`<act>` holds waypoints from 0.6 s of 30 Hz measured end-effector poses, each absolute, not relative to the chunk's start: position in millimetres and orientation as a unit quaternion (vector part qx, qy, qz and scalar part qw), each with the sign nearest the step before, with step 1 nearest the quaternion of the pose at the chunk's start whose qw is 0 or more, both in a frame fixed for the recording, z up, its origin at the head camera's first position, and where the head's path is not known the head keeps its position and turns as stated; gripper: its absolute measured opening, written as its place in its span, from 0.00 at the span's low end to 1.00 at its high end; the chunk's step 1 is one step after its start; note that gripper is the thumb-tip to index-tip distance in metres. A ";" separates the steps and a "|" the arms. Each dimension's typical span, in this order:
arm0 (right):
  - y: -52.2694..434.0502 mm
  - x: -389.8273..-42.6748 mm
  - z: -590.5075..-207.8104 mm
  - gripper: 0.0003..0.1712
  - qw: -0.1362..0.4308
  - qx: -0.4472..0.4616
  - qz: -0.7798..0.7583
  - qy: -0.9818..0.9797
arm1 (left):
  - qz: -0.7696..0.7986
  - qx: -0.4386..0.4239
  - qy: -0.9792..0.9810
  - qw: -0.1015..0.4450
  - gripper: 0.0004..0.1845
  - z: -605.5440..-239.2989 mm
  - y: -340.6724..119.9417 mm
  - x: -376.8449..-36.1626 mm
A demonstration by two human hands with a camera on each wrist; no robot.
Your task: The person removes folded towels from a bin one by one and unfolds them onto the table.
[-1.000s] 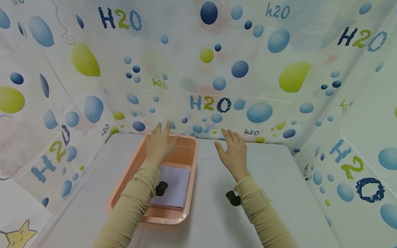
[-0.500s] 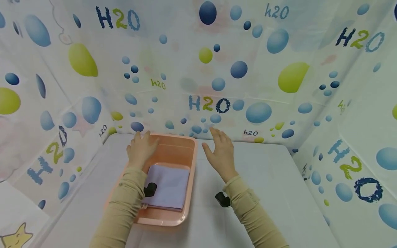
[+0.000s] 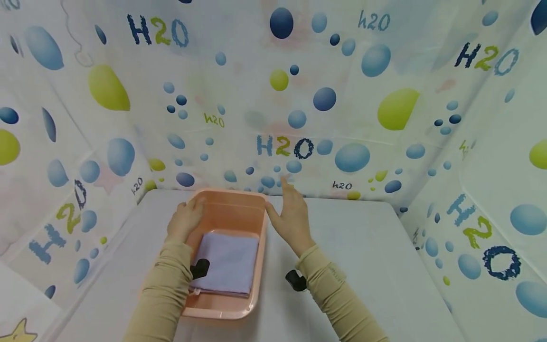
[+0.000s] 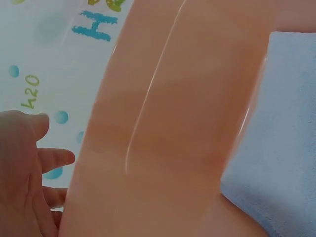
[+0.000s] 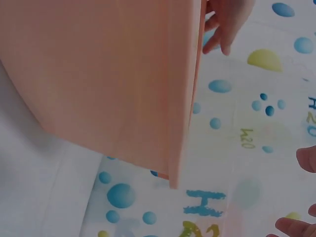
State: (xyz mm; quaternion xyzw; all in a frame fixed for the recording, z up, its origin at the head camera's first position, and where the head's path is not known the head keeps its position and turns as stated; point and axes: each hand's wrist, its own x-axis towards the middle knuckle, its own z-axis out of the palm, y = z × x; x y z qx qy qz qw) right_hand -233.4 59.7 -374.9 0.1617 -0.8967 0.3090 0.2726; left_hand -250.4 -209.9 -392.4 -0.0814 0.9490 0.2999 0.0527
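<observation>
Tub: we are bracketing the peach tub (image 3: 222, 266) left of centre on the table (image 3: 363, 266), a folded cloth (image 3: 226, 261) lying inside.
Left hand: our left hand (image 3: 184, 223) is resting on the far-left rim, fingers loosely draped, not clamping.
Right hand: our right hand (image 3: 290, 219) is touching the far-right corner, fingers straight.
Risk: we are judging that flat-handed contact may let the tub slip or twist.
Room: curtain (image 3: 282, 118) is crowding the far edge; open table is lying right and near.
</observation>
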 end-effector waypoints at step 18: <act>38.0 -230.7 -378.9 0.41 0.229 0.172 0.325 -0.901 | 0.331 -0.010 0.931 0.152 0.34 -399.9 -245.1 -256.5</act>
